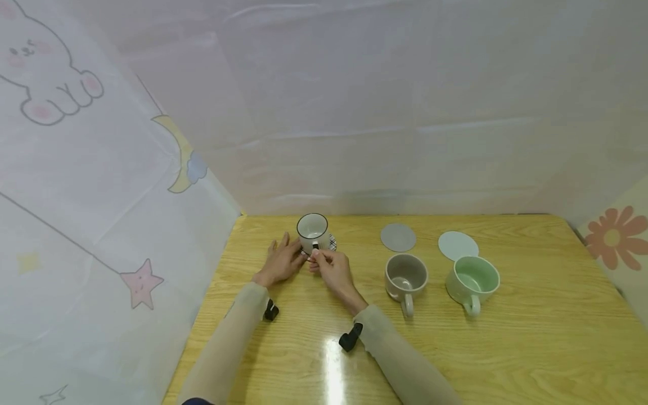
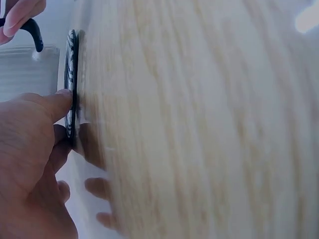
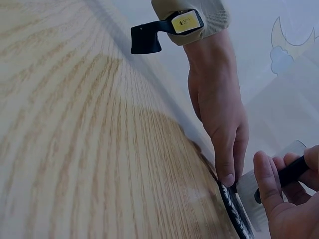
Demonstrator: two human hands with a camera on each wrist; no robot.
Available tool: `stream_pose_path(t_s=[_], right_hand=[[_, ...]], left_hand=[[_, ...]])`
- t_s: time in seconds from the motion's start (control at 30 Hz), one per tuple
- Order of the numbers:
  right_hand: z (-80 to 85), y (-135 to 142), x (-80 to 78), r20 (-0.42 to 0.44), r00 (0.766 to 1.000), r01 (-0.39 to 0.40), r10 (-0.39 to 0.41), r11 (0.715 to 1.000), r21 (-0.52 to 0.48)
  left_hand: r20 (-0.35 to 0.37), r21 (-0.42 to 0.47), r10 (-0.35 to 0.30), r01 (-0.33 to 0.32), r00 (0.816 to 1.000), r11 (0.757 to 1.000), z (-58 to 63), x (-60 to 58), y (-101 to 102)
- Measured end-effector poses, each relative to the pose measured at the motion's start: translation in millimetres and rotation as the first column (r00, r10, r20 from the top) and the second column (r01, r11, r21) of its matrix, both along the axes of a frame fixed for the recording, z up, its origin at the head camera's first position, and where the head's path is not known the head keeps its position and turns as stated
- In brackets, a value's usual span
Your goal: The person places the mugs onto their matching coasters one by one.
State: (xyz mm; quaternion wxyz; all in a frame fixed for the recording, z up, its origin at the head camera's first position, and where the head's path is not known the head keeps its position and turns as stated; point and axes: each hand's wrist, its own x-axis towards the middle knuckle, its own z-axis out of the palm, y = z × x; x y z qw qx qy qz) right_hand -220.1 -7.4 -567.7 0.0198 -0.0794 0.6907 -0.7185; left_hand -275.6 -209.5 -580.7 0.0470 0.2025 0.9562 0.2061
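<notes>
A white ribbed mug (image 1: 306,243) with a dark rim and black handle (image 3: 291,172) stands at the back left of the table, over a round black-and-white patterned coaster (image 1: 332,243). My right hand (image 1: 335,274) pinches the mug's handle between thumb and fingers, from the near side. To the left of the mug, my left hand (image 1: 281,262) has its thumb and forefinger at the coaster's edge, its other fingers spread apart. The left wrist view shows that thumb (image 2: 60,102) against the patterned coaster edge. The mug hides most of the coaster from the head view.
Right of my hands, a greyish-brown mug (image 1: 395,288) and a light green mug (image 1: 458,289) stand with handles toward me. Behind them lie a grey round coaster (image 1: 398,237) and a pale white one (image 1: 458,246). A printed cloth (image 1: 324,140) rises along the wooden table's (image 1: 536,337) back edge.
</notes>
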Motion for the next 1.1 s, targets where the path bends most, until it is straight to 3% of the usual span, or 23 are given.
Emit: stream_pose_path(t_s=[0.7,1.1], right_hand=[[-4.7,1.6,0.0,0.000,1.000,0.025,-0.025,0.999,0.041],[-6.3,2.8,-1.8,0.005,1.000,0.020,-0.020,0.998,0.058]], left_hand=[[0.049,0.018,0.019,-0.020,0.999,1.000,2.0,0.7,0.8],[0.069,0.109,-0.038,0.031,0.997,0.994,1.5,-0.7,2.2]])
